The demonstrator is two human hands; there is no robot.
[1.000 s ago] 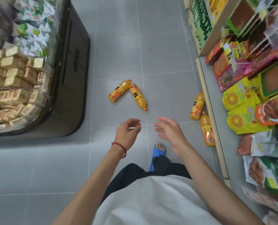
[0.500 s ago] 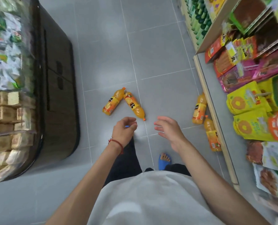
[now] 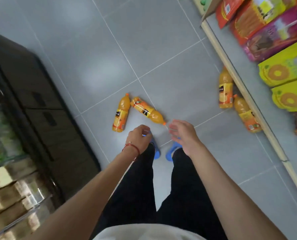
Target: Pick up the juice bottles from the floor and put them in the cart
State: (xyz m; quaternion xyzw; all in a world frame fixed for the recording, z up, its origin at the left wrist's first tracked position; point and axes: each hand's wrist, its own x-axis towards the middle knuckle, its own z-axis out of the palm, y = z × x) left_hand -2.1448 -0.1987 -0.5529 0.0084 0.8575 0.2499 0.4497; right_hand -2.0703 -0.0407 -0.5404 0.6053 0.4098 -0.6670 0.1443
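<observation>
Juice bottle 1 point(image 3: 119, 116) and juice bottle 2 point(image 3: 147, 111) lie on the grey tile floor point(image 3: 161, 49) in mid-aisle. They meet at their far ends to form an inverted V. Juice bottle 3 point(image 3: 225, 91) and juice bottle 4 point(image 3: 246, 116) lie end to end against the shelf base rail point(image 3: 213, 37) on the right.

Open floor extends beyond bottles 1 and 2, bounded by the dark display cabinet point(image 3: 40, 101) on the left and the rail on the right.

Each bottle carries a yellow-orange label with a small dark patch. The writing is too blurred to read.

The left hand point(image 3: 139, 139) has loosely curled fingers and holds nothing. The right hand point(image 3: 182, 134) is relaxed, holds nothing, and hovers just beside the cap of bottle 2. Neither hand touches a bottle.

The cabinet holds blurred tan packs point(image 3: 5, 196). The shelf holds yellow ring-printed packets point(image 3: 283, 71) and red-orange packets point(image 3: 244, 23).
</observation>
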